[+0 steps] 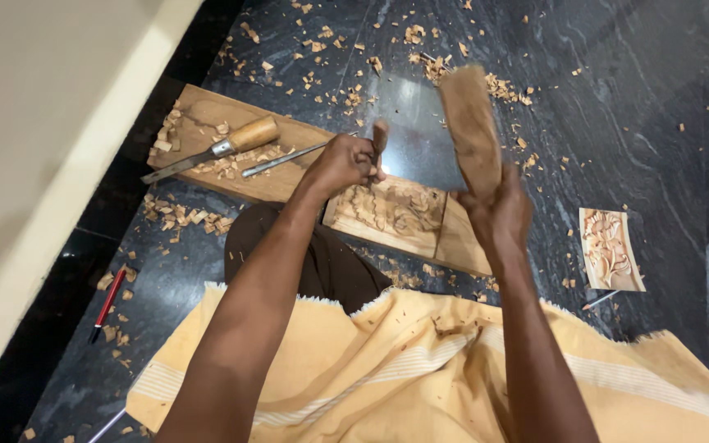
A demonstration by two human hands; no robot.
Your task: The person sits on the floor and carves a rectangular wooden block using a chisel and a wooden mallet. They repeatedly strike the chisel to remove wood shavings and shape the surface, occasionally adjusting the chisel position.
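Observation:
My left hand (345, 162) grips a chisel with a wooden handle (380, 135), its tip set on a carved wooden panel (391, 209) that lies on a long board (207, 111). Raised over the panel's right end, my right hand (498, 213) holds a wooden mallet block (471, 123), blurred with motion. The panel shows leafy relief carving.
A chisel with a pale wooden handle (223, 148) and a thin metal tool (285, 160) lie on the board. A second carved panel (609, 248) rests on the dark stone floor at right. Wood chips are scattered around. A red pencil (108, 302) lies at left. Yellow cloth (420, 369) covers my lap.

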